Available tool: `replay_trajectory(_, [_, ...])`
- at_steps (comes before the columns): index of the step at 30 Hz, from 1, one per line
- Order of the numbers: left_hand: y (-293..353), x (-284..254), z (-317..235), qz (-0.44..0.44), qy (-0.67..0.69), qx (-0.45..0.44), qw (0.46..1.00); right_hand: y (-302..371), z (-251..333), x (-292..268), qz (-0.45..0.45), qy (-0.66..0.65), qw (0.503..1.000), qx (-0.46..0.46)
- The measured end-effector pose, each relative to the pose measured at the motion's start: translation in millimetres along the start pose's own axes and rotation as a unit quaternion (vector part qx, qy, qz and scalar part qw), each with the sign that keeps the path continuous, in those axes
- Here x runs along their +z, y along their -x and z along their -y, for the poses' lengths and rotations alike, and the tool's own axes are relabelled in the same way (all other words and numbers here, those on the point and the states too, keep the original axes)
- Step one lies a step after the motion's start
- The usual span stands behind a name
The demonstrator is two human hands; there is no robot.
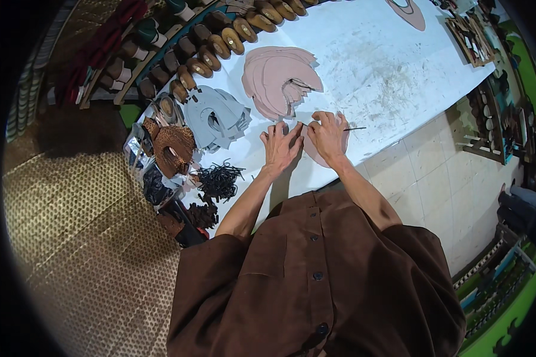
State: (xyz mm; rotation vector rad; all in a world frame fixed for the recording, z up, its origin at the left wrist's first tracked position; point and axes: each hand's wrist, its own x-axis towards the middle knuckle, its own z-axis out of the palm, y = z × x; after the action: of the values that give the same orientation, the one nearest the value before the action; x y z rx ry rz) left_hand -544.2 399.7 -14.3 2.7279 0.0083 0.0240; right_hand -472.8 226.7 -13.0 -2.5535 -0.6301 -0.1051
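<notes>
Pressing one pink leather piece [313, 152] flat on the white table [387, 65], both hands.
Left hand [280, 146] fingers spread apart; right hand [327, 135] pinches thin tool [355, 128]. Two cutout stacks beyond the piece: pink [278, 80], grey [215, 116].

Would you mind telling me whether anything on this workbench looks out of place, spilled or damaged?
Nothing looks damaged. The white tabletop is smudged with grey marks, and a loose tangle of black cords lies by its near edge. The pink cut pieces and grey cut pieces sit in fanned stacks.
</notes>
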Motion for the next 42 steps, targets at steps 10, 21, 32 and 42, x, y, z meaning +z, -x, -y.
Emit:
replay_trajectory(10, [-1,0,-2,0.003,0.003,-0.008,1.0,2,4,-2,-0.012,-0.025,0.999,0.027])
replay_trajectory(21, [-5,1,-1,-0.006,0.017,-0.007,1.0,3,11,-6,0.014,-0.045,0.995,0.09])
replay_trajectory(32, [-5,3,0,0.014,-0.008,0.025,1.0,9,8,-6,0.001,-0.027,0.996,0.086])
replay_trajectory(42, [-5,4,3,0.009,0.008,0.031,0.999,23,1,-5,0.007,-0.052,0.99,0.133])
